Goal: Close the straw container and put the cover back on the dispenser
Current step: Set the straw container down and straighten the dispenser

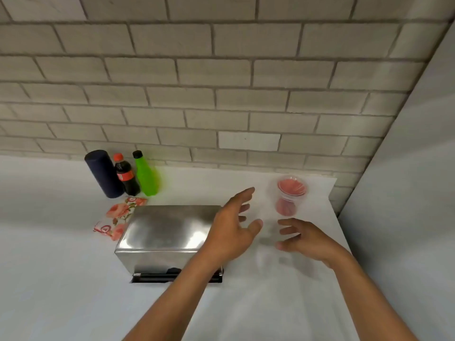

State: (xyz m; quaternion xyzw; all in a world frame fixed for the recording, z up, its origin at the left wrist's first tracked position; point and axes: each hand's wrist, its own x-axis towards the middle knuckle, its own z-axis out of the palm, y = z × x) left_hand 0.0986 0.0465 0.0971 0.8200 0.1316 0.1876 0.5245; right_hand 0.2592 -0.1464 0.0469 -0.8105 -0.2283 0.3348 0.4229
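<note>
A shiny steel box-shaped dispenser [162, 232] stands on the white counter, its metal top down and a dark slot along its front base. My left hand [234, 227] hovers over its right end, fingers spread and empty. My right hand [302, 238] floats to the right of it, fingers apart, holding nothing. Between and just below the hands lies a faint, blurred clear shape on the counter; I cannot tell what it is. A clear plastic container [290, 194] with red inside stands beyond my right hand.
At the back left stand a dark cylinder [104, 173], a cola bottle [125, 175] and a green bottle [146, 175]. A floral packet [120, 216] lies behind the dispenser's left end. A brick wall runs along the back; a plain wall [406, 193] closes the right side.
</note>
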